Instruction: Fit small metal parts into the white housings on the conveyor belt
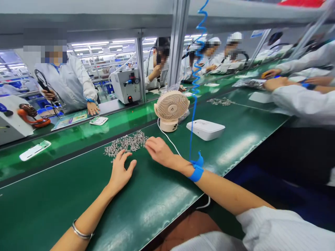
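A spread pile of small silvery metal parts (128, 142) lies on the green work table (65, 195); the parts are too small to name exactly. My left hand (121, 170) is at the near edge of the pile, thumb and fingers apart, with nothing seen in it. At the pile's right end is my right hand (159, 151), its fingers bent and pressed together, the fingertips at the parts. What they pinch, if anything, is hidden. A blue wrist strap (196, 172) with a coiled blue cord (195, 80) is around my right wrist.
Behind my right hand stands a beige fan (172, 109) with a white cable. A white plastic housing (206, 129) lies to its right. Along the far side runs a green conveyor belt (70, 136) carrying white panels (35, 150). Co-workers stand across the belt and work at the right.
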Tool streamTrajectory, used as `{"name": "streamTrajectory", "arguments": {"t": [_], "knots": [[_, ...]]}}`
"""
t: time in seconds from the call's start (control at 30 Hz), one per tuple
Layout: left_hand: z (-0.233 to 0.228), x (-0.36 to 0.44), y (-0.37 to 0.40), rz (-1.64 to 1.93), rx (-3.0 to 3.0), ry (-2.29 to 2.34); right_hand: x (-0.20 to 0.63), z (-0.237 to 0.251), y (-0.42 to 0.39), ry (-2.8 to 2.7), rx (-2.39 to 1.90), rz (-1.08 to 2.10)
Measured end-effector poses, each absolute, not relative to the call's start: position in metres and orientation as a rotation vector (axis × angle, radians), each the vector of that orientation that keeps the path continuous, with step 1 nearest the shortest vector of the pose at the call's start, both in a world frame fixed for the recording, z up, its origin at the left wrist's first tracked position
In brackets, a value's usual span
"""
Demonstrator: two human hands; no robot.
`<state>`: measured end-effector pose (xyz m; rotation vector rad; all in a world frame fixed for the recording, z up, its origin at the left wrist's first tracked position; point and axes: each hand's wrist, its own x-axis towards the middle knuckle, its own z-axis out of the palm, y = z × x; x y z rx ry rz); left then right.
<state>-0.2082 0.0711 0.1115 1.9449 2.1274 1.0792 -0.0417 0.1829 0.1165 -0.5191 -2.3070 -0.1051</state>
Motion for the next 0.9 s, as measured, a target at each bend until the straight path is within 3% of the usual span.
{"name": "streamTrajectory", "arguments": {"t": [0.17, 0.37, 0.67, 0.9], "knots": [[0.106, -0.209, 0.072, 0.969, 1.917, 2.208, 0.031, 0.134, 0.233, -2.170, -1.169, -0.058], [0.103, -0.211, 0.074, 0.921, 1.906, 2.240, 0.109, 0.149, 0.270, -2.290, -1.569, 0.034], [0.099, -0.213, 0.075, 0.854, 1.959, 2.244, 0.089, 0.158, 0.282, -2.389, -2.054, 0.079], [0.098, -0.211, 0.074, 0.825, 2.006, 2.235, 0.090, 0.180, 0.265, -2.487, -2.006, 0.270]]}}
